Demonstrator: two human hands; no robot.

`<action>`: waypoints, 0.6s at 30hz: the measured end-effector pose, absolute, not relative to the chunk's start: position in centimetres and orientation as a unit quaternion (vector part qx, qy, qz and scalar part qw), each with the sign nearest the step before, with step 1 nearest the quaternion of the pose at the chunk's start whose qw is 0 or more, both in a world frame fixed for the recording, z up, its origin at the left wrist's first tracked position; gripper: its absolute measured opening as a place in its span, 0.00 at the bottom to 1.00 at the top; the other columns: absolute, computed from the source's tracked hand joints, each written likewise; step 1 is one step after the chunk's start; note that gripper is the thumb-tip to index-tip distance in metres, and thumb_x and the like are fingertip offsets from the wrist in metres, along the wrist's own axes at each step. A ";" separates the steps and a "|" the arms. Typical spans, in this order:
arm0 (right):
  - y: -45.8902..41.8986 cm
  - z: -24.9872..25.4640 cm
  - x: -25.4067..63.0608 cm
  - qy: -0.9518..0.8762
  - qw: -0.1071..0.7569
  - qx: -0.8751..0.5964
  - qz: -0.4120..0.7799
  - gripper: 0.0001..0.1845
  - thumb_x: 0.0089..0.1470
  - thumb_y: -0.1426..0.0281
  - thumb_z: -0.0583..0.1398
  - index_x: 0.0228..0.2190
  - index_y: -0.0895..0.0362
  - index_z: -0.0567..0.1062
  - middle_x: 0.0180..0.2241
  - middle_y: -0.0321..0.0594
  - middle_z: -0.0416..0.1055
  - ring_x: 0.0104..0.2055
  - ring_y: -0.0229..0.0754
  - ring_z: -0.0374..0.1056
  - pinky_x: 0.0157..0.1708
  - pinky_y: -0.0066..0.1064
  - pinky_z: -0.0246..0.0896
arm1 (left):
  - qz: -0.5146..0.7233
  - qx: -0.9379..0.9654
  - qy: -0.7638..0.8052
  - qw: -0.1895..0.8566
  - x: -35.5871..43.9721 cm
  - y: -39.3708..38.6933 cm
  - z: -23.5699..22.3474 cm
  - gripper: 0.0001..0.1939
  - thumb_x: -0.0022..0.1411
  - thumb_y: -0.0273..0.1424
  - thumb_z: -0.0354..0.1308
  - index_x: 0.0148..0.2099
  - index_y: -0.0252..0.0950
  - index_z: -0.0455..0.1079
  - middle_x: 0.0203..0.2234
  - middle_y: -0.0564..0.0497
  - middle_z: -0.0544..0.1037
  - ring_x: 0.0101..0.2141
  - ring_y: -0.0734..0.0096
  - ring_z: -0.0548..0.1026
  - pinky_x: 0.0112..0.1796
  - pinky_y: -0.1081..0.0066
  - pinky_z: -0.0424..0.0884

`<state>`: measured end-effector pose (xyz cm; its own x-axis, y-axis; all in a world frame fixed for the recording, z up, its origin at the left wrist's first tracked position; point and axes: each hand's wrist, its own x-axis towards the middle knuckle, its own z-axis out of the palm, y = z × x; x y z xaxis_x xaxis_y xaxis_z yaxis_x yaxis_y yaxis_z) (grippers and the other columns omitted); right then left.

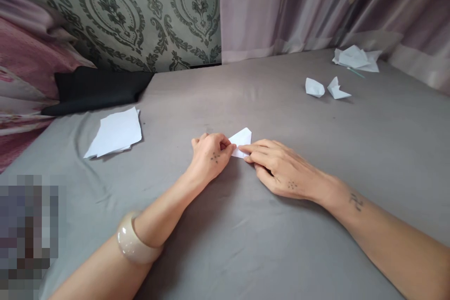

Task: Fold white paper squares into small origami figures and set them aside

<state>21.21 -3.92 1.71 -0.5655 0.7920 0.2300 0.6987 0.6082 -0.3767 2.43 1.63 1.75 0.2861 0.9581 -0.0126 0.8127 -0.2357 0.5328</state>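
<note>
A small folded piece of white paper (242,138) lies on the grey cloth between my two hands, with a pointed top and a crease along it. My left hand (212,153) is closed at its left edge, thumb and forefinger pinching the paper. From the right, my right hand (281,166) rests with its fingers stretched out, the fingertips pressing on the paper's lower right part. Its thumb lies apart from the paper. Both hands cover part of the paper's lower edge.
A stack of white paper sheets (117,133) lies at the left, near a black cloth (101,89). At the back right are two folded paper pieces (314,87), a pile of white papers (356,57) and a thin greenish stick (356,72). Curtains (253,14) hang behind.
</note>
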 end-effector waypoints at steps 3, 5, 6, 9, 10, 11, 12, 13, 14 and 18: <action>-3.8 1.7 21.1 -0.877 0.190 -0.424 0.120 0.16 0.53 0.81 0.52 0.37 0.56 0.74 0.52 0.39 0.70 0.52 0.45 0.64 0.50 0.40 0.61 | 0.157 0.774 0.576 0.213 2.5 1.7 1.5 0.08 0.59 0.33 0.56 0.28 0.37 0.70 0.26 0.52 0.77 0.37 0.61 0.70 0.46 0.57 0.57; -3.8 1.6 21.1 -0.881 0.183 -0.421 0.112 0.15 0.52 0.81 0.52 0.37 0.56 0.74 0.53 0.39 0.69 0.52 0.45 0.64 0.51 0.40 0.60 | 0.155 0.778 0.575 0.202 2.5 1.7 1.3 0.08 0.59 0.32 0.56 0.29 0.36 0.70 0.26 0.51 0.77 0.37 0.61 0.70 0.45 0.57 0.57; -3.8 1.6 21.1 -0.884 0.177 -0.420 0.107 0.15 0.52 0.81 0.52 0.37 0.56 0.74 0.54 0.39 0.69 0.52 0.45 0.63 0.51 0.40 0.60 | 0.155 0.780 0.573 0.197 2.5 1.8 1.2 0.08 0.59 0.32 0.55 0.29 0.36 0.70 0.26 0.51 0.76 0.37 0.61 0.70 0.45 0.57 0.58; -3.8 1.5 21.2 -0.892 0.156 -0.415 0.093 0.16 0.51 0.81 0.52 0.37 0.57 0.73 0.55 0.39 0.68 0.52 0.46 0.63 0.50 0.41 0.61 | 0.158 0.785 0.569 0.190 2.5 1.9 1.1 0.08 0.59 0.32 0.55 0.28 0.36 0.70 0.26 0.51 0.76 0.37 0.61 0.70 0.45 0.56 0.58; -3.8 1.5 21.2 -0.893 0.150 -0.415 0.090 0.16 0.51 0.81 0.52 0.37 0.56 0.73 0.55 0.39 0.67 0.51 0.46 0.63 0.49 0.41 0.61 | 0.160 0.785 0.568 0.190 2.5 1.9 1.1 0.08 0.59 0.32 0.55 0.28 0.36 0.69 0.26 0.51 0.76 0.37 0.60 0.70 0.45 0.56 0.58; -3.8 1.6 21.1 -0.893 0.145 -0.416 0.089 0.15 0.51 0.81 0.52 0.37 0.56 0.73 0.56 0.39 0.67 0.51 0.46 0.63 0.48 0.42 0.61 | 0.161 0.785 0.568 0.190 2.5 1.8 1.0 0.08 0.59 0.32 0.55 0.28 0.36 0.69 0.26 0.52 0.76 0.37 0.60 0.70 0.45 0.56 0.58; -3.8 1.6 21.1 -0.893 0.141 -0.418 0.089 0.15 0.51 0.81 0.52 0.36 0.56 0.73 0.56 0.38 0.66 0.50 0.46 0.63 0.47 0.42 0.62 | 0.162 0.784 0.568 0.191 2.6 1.8 1.0 0.08 0.59 0.32 0.55 0.28 0.37 0.69 0.26 0.52 0.77 0.37 0.60 0.70 0.44 0.56 0.58; -3.8 1.7 21.1 -0.893 0.138 -0.420 0.088 0.15 0.51 0.81 0.52 0.36 0.56 0.73 0.57 0.38 0.65 0.49 0.46 0.64 0.46 0.42 0.62 | 0.163 0.783 0.569 0.191 2.6 1.8 1.0 0.08 0.59 0.32 0.55 0.28 0.37 0.69 0.26 0.52 0.77 0.37 0.60 0.70 0.44 0.56 0.58; -3.8 1.8 21.0 -0.892 0.135 -0.421 0.088 0.15 0.51 0.80 0.51 0.36 0.56 0.73 0.57 0.38 0.65 0.48 0.46 0.64 0.46 0.42 0.62 | 0.165 0.782 0.570 0.189 2.6 1.8 0.9 0.08 0.59 0.32 0.55 0.28 0.37 0.69 0.26 0.52 0.77 0.37 0.60 0.70 0.44 0.56 0.58; -3.9 2.0 20.8 -0.889 0.129 -0.429 0.091 0.15 0.52 0.80 0.50 0.37 0.56 0.72 0.56 0.39 0.66 0.45 0.45 0.64 0.42 0.40 0.62 | 0.167 0.784 0.568 0.185 2.6 2.0 0.5 0.08 0.59 0.32 0.55 0.28 0.37 0.69 0.26 0.51 0.77 0.37 0.60 0.70 0.43 0.57 0.58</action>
<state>20.83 -3.87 2.04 -0.5978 0.7871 0.1520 0.7400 0.6148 -0.2728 2.57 2.00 0.54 0.2982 0.9531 0.0514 0.8292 -0.2853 0.4806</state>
